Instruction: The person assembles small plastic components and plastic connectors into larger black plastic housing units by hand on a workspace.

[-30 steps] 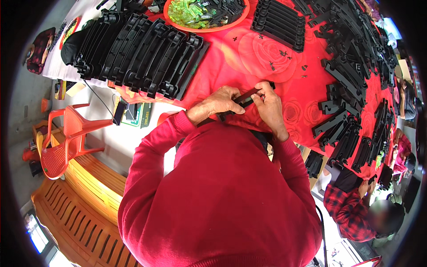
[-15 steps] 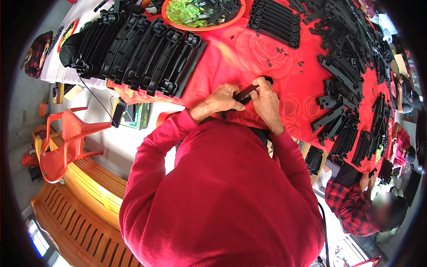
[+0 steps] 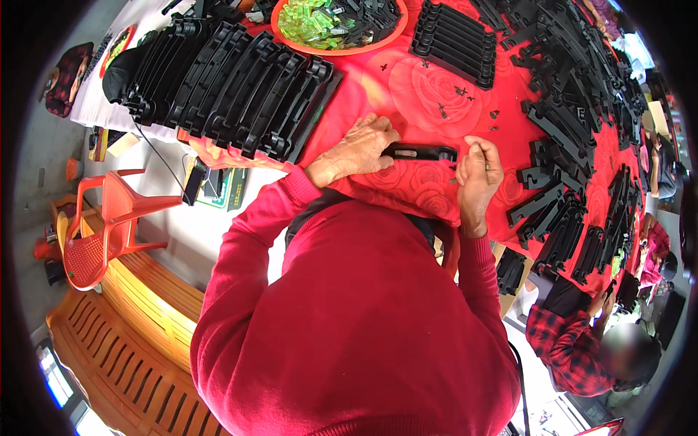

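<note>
A long black plastic part [image 3: 424, 152] lies crosswise on the red cloth in front of me, with a pale slot along its side. My left hand [image 3: 369, 147] grips its left end, the fingers closed over it. Just off the right end, my right hand [image 3: 480, 174] is raised with thumb and fingers pinched. A small dark bit seems to show by those fingertips, too small to name. Beyond both hands, several tiny black clips [image 3: 442, 110] are scattered on the cloth.
A row of black plastic frames [image 3: 233, 91] stands at the left. An orange-rimmed tray [image 3: 342, 51] holds green and black pieces. A black stack [image 3: 454, 45] lies farther back, and black parts [image 3: 560, 131] pile up at the right. A person in a checked shirt [image 3: 571, 338] works nearby.
My right hand has left the black part and moved right and slightly down. The part, earlier slanted between both hands, now lies level with only my left hand on it.
</note>
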Demonstrator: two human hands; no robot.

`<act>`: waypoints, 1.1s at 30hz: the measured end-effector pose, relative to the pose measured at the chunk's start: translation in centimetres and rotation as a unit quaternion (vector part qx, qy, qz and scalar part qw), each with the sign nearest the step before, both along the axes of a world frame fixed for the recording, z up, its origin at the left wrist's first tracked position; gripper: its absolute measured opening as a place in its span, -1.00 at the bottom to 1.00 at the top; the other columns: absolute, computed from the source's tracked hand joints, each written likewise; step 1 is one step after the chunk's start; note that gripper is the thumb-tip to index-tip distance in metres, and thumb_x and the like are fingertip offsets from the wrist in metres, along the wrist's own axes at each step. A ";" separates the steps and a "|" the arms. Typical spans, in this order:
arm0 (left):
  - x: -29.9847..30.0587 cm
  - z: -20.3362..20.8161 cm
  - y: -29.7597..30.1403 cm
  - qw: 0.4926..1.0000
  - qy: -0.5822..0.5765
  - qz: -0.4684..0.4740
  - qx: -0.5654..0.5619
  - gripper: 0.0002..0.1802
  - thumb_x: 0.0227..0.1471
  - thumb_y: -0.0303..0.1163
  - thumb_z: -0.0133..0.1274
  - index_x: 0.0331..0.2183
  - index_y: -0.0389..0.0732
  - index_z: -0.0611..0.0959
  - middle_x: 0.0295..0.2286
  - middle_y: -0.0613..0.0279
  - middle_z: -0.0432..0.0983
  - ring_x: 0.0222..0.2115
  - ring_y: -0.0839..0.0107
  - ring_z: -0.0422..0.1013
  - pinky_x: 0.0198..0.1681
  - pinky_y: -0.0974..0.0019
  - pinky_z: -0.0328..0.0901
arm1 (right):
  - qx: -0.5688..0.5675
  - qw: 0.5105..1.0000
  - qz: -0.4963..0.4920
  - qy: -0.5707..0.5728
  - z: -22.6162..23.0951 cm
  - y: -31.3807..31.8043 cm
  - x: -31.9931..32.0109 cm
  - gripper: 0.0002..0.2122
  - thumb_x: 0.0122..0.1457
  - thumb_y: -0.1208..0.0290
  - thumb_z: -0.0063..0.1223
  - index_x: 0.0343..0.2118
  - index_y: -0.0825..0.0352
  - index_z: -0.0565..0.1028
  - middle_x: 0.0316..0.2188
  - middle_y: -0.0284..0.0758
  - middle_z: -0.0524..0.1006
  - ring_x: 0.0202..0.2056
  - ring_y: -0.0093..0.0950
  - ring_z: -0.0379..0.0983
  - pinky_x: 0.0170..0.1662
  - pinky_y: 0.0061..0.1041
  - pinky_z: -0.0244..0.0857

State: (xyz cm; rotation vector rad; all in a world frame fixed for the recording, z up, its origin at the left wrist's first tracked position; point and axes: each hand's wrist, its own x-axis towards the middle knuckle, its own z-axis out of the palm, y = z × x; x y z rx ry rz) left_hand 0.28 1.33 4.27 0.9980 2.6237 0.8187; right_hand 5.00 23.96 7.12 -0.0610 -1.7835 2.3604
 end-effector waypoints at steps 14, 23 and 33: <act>3.1 -2.1 2.1 0.959 0.207 0.189 0.052 -0.74 -0.23 -0.31 0.17 -0.39 -0.14 0.54 -0.39 0.23 0.45 -0.28 0.24 0.36 -0.24 0.19 0.24 | -0.094 0.988 0.093 0.082 -2.6 -4.7 -4.4 -0.82 0.24 0.53 -0.35 -0.26 0.43 0.37 -0.72 -0.53 0.12 -0.73 -0.75 -0.02 -0.65 -0.70 -0.04; 3.2 -2.2 1.4 0.958 0.211 0.179 0.079 -0.63 -0.25 -0.31 0.21 -0.29 -0.15 0.56 -0.32 0.27 0.48 -0.31 0.29 0.37 -0.26 0.23 0.24 | -0.053 0.992 0.095 0.067 -3.4 -5.0 -4.1 -0.82 0.20 0.58 -0.35 -0.28 0.45 0.37 -0.71 -0.52 0.12 -0.72 -0.75 -0.02 -0.65 -0.70 -0.04; 3.2 -2.6 1.3 0.957 0.210 0.170 0.108 -0.64 -0.27 -0.32 0.20 -0.31 -0.17 0.57 -0.38 0.28 0.48 -0.33 0.32 0.36 -0.27 0.24 0.21 | -0.038 0.991 0.092 0.089 -4.5 -5.0 -3.8 -0.83 0.20 0.58 -0.36 -0.30 0.45 0.36 -0.73 -0.52 0.13 -0.72 -0.76 -0.03 -0.66 -0.69 -0.06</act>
